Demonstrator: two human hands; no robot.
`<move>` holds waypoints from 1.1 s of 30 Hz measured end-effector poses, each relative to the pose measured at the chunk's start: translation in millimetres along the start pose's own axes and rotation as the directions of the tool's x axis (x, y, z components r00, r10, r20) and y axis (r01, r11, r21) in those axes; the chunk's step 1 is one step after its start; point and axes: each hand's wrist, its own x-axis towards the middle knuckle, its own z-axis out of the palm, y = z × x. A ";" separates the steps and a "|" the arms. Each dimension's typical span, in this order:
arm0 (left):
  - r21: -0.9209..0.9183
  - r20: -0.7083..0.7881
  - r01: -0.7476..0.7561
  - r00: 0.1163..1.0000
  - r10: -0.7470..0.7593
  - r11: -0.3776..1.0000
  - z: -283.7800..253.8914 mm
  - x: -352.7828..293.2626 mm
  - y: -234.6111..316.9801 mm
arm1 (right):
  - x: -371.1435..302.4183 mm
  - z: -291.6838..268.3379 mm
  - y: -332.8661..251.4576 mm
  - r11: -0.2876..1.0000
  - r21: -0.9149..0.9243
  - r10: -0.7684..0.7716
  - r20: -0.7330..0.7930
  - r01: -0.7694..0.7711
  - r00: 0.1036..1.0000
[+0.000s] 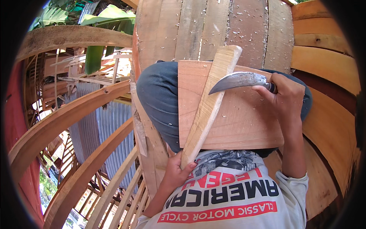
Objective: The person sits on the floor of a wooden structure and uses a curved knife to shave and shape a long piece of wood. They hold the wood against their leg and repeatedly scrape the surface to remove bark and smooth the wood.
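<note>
My left hand [178,170] is closed round the near end of a pale wooden stick [207,107]. The stick slants away to the far right, across a flat reddish wooden board [248,122] that lies on my lap. In my right hand [284,95] is a knife with a curved, dark-spotted blade [238,81]. Its handle is mostly hidden in my fist, and my thumb lies near the base of the blade. The blade points left and lies over the stick, past its middle; whether it touches the wood I cannot tell.
Beneath me is a plank floor [217,26] strewn with shavings. Curved wooden rails [87,101] run along the left, with corrugated metal sheets [114,129] below them. Wide orange-brown planks [324,68] form a wall at the right. Green leaves [108,19] hang at the far left.
</note>
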 end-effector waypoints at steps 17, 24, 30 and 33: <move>0.008 -0.014 -0.031 0.999 0.031 0.999 2.2 -0.5 0.2 | 9.9 -1.8 16.0 0.998 -0.059 -0.026 -0.030 0.024 0.999; -0.015 -0.012 -0.042 0.999 0.042 0.999 3.4 1.6 -0.5 | -20.6 -11.2 -25.7 0.991 0.104 -0.104 0.181 0.086 0.978; 0.029 -0.044 -0.034 0.998 0.036 0.999 4.9 0.3 -1.5 | -15.2 2.2 -20.4 0.994 0.098 -0.062 0.134 0.049 0.989; 0.029 -0.062 -0.051 0.997 0.053 0.998 7.9 -0.9 3.6 | 3.9 -4.1 7.5 0.999 0.019 0.028 0.045 -0.029 0.999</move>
